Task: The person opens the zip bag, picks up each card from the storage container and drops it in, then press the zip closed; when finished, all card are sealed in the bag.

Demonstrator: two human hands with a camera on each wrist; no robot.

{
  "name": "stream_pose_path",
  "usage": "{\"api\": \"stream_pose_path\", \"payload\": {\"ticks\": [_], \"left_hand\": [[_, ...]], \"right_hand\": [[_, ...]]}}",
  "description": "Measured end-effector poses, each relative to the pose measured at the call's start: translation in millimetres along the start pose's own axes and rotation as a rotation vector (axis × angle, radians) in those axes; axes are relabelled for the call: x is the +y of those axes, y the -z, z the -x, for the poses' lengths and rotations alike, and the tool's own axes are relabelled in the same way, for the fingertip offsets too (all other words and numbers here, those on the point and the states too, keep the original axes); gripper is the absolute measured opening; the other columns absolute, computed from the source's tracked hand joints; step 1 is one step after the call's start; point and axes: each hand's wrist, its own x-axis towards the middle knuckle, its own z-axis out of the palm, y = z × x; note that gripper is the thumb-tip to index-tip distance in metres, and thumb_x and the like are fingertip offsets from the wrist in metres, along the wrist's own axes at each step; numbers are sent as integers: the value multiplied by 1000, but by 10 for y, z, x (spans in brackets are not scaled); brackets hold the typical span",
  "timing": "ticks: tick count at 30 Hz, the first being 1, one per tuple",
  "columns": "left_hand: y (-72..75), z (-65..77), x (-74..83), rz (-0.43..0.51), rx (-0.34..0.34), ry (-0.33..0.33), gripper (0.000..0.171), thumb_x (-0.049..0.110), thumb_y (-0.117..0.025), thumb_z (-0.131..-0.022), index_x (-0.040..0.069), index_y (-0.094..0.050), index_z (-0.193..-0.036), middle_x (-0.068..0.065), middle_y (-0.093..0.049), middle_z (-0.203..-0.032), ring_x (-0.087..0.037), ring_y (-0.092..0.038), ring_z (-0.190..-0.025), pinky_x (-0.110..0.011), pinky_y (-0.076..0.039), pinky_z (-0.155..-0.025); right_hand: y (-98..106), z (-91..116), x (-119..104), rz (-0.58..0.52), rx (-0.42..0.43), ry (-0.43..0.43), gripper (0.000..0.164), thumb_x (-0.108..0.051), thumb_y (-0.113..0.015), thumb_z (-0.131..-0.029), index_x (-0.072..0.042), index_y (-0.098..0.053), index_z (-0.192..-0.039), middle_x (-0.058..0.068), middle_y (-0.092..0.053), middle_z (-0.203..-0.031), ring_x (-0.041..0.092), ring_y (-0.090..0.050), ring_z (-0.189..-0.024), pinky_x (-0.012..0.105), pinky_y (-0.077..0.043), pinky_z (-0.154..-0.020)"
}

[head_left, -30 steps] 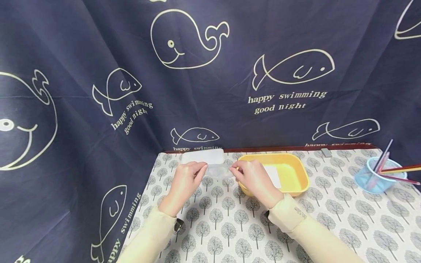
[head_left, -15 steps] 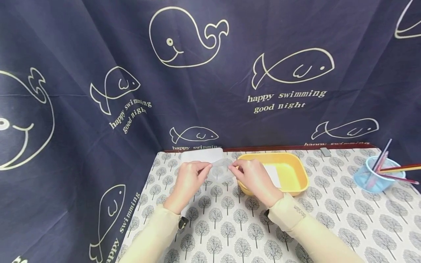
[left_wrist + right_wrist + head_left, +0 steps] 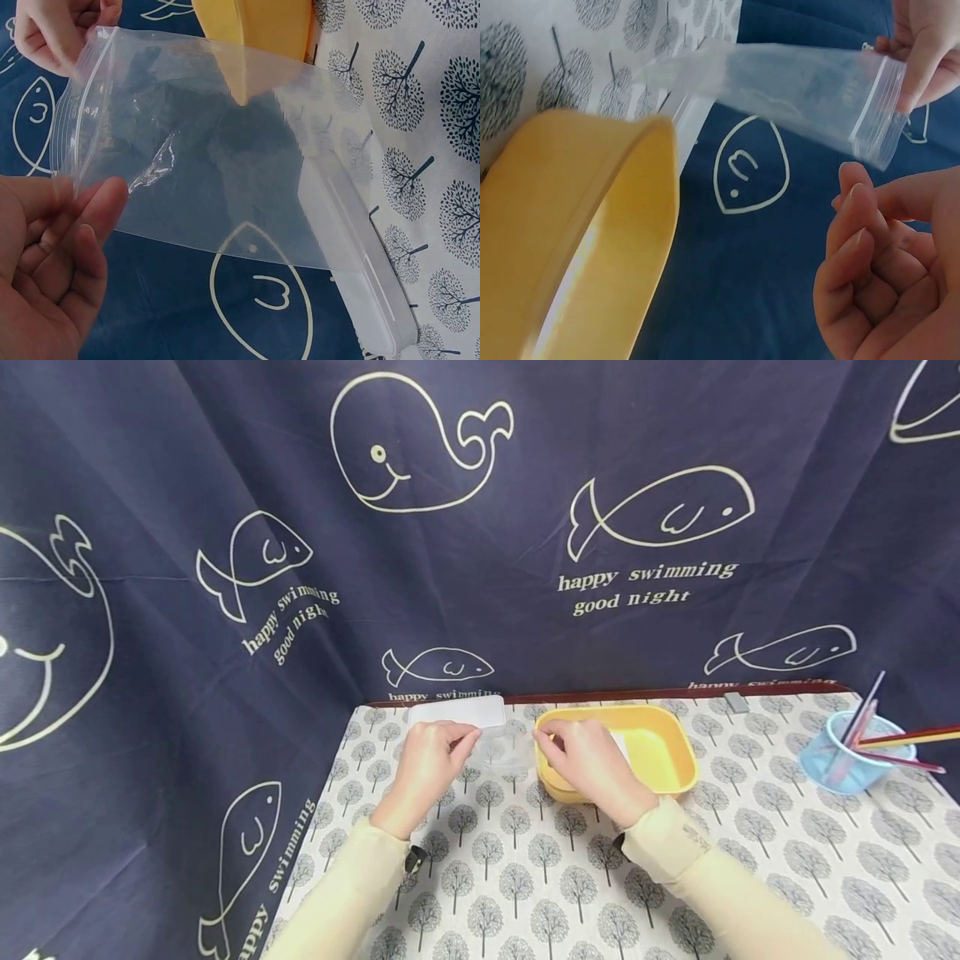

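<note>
A clear zip-lock bag [image 3: 501, 750] hangs spread between both hands, its zip strip turned up toward the fingers. My left hand [image 3: 437, 753] pinches it at the zip edge between thumb and fingers, as the left wrist view shows close up of the left hand [image 3: 64, 255]. In the right wrist view my right hand [image 3: 896, 262] has loosely curled fingers just off the other corner of the bag [image 3: 802, 86], with a small gap showing between. The bag looks flat and see-through, with the cloth pattern visible through it.
A yellow bin [image 3: 660, 752] stands right beside the right hand, with something white inside. Behind the left hand lies a white box [image 3: 468, 710]. Farther right are a blue pen cup [image 3: 843, 772] holding several pens and a small grey block [image 3: 736, 702]. A dark curtain closes the back.
My right hand has drawn slightly right, off the bag's corner. The bag has swung from a wide oval into a flatter hang, with the left hand keeping hold of it.
</note>
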Motion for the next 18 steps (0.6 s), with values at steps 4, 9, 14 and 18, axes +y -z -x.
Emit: {"api": "stream_pose_path", "payload": {"ticks": [4,9,14,18], "left_hand": [[7,-6,0,2,-1,-12,15,10,-75,-96,13,-82,-83,8,-61,-62,-6,-56,-56,-27,-54,-58],[3,-13,-18,0,-3,-14,17,9,-75,-97,13,-81,-82,8,-61,-62,-6,-56,-56,-27,-54,-59],[6,-20,-17,0,-11,-9,19,9,-74,-98,14,-80,-81,9,-60,-62,-6,-55,-56,-27,-54,-59],[4,-13,-18,3,-15,-8,19,9,-74,-98,14,-80,-80,9,-60,-62,-5,-54,-57,-26,-54,-59]], "right_hand": [[82,-28,117,29,-35,-35,21,-16,-63,-101,-12,-70,-82,-7,-41,-55,8,-38,-49,29,-35,-47],[206,-125,357,90,-86,-61,19,-17,-62,-100,-6,-78,-96,-6,-56,-63,11,-48,-54,31,-42,-50],[310,-250,673,125,-143,-94,21,-21,-65,-100,-6,-79,-98,-1,-70,-77,16,-61,-65,39,-52,-63],[326,-278,870,174,-186,-118,23,-22,-64,-99,-5,-79,-99,0,-71,-79,19,-62,-68,44,-54,-67]]}}
